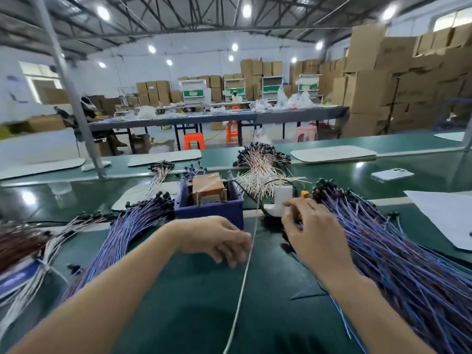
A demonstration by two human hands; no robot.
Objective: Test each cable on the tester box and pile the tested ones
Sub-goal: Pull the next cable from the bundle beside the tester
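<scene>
Both forearms reach in from the bottom of the frame over the green desk (pixel 194 302), bare to the elbow, and converge toward the middle.

The left hand (pixel 219 241) sits at centre, palm down and wrist slightly bent. Its fingers (pixel 231 261) are curled under so the nails show. A single white cable (pixel 245 277) rises from the bottom edge, bends where it meets the tips of this hand, and runs on up toward the tester box (pixel 281 198). Forefinger and thumb appear pinched on it, though the hand is blurred.

The right hand (pixel 314 233) lies just right of centre, back toward the camera, knuckles raised. Its forefinger and thumb are brought together against the lower front of the small white tester box, touching it; what lies between them is hidden. The other fingers are loosely curled behind. An orange button (pixel 304 194) sits at the box's right side.

Just left of the box stands a blue tray (pixel 209 208) holding a copper-wound transformer (pixel 208 186). A thick pile of blue-purple cables (pixel 396 264) fans across the right of the frame, close beside the right wrist. A second such pile (pixel 122 233) lies at the left, near the left forearm. A bundle of pale pink-white cables (pixel 260 164) rests behind the box, in the upper middle. A phone (pixel 392 174) lies further right on the desk.
</scene>
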